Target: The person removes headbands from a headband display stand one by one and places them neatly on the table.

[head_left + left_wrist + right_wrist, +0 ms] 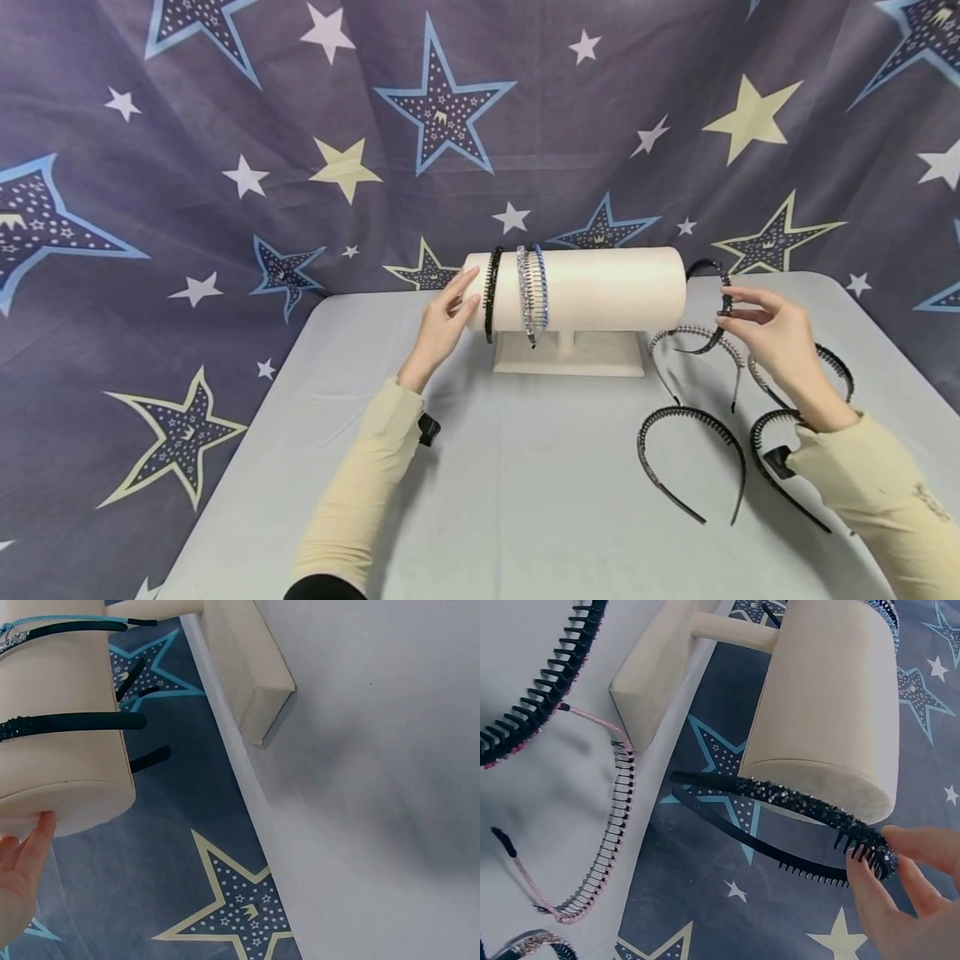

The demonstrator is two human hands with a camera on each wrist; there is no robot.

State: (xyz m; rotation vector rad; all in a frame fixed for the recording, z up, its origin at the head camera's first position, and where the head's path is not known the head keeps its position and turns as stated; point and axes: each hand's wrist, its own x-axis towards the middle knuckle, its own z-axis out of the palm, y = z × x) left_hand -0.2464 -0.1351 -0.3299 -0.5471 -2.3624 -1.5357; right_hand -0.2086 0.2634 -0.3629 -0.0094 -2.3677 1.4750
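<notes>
A cream cylindrical display stand [607, 287] lies horizontally on its base. Around its left part sit a black headband [491, 293], a silver one [526, 292] and a blue one [542, 287]. My left hand [441, 327] touches the cylinder's left end with its fingers; in the left wrist view the fingertips rest against that end face. My right hand [776, 333] pinches a black glittery headband [810, 802] by its toothed top, just off the cylinder's right end. The right wrist view shows its two ends pointing toward the stand.
Several more headbands lie on the right of the table [360, 500]: a pale pinkish one [622, 802] beside the stand's base [570, 362], a dark one [690, 412] in front, others under my right forearm. A star-printed curtain [525, 125] hangs behind.
</notes>
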